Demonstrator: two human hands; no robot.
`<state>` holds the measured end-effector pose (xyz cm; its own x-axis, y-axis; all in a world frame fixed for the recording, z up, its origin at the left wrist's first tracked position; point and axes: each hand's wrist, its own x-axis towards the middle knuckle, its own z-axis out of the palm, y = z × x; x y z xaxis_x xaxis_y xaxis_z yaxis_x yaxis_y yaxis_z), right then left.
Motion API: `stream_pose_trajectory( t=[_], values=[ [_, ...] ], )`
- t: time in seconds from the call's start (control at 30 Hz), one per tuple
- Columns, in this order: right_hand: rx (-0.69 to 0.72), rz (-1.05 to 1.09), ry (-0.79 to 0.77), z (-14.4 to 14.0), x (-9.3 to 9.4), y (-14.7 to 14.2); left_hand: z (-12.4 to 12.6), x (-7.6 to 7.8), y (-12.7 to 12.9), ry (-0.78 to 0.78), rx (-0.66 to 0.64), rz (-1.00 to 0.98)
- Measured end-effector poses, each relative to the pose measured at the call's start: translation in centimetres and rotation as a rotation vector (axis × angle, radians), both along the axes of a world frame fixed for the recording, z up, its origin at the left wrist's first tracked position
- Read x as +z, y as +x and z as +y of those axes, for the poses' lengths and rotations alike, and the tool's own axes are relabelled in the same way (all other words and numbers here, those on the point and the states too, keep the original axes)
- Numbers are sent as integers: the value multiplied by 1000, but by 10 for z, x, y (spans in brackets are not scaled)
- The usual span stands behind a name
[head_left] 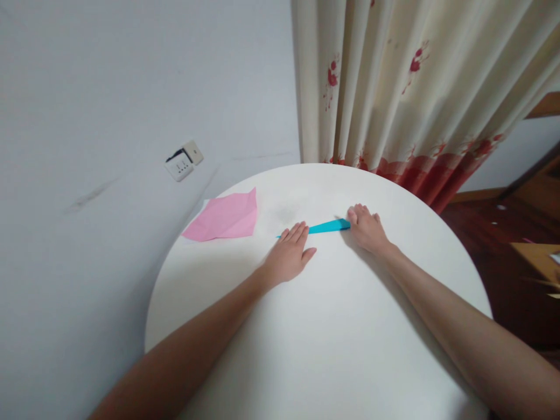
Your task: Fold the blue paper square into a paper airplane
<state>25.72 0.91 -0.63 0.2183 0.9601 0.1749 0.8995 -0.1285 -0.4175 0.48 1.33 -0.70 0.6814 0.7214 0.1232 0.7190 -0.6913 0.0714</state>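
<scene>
A round white table fills the lower centre of the frame. A creased pink paper sheet lies at its upper left edge. At mid-frame the left hand lies flat, fingers spread, on a narrow folded blue paper strip, while the right hand presses fingertips on its wider end.

Round white table by wall and curtain; narrow folded blue paper flat near middle, creased pink paper at far left edge, well apart.
</scene>
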Motion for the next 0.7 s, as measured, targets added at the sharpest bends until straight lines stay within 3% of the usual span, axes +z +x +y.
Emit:
stream_pose_trajectory(
  t=[0.1,0.17,0.33,0.5,0.7],
  values=[
    [51,80,130,-2,4,-14,-1,0,0,1,-2,-9],
    [177,64,160,-7,4,-31,-1,-1,0,10,-7,-15],
    [529,-144,63,-22,-5,-63,1,-6,0,37,-8,-15],
    [535,-238,6,-25,-7,-64,1,-5,2,69,2,9],
    [535,-240,-19,-24,-3,-64,-9,7,5,83,86,77]
  ],
)
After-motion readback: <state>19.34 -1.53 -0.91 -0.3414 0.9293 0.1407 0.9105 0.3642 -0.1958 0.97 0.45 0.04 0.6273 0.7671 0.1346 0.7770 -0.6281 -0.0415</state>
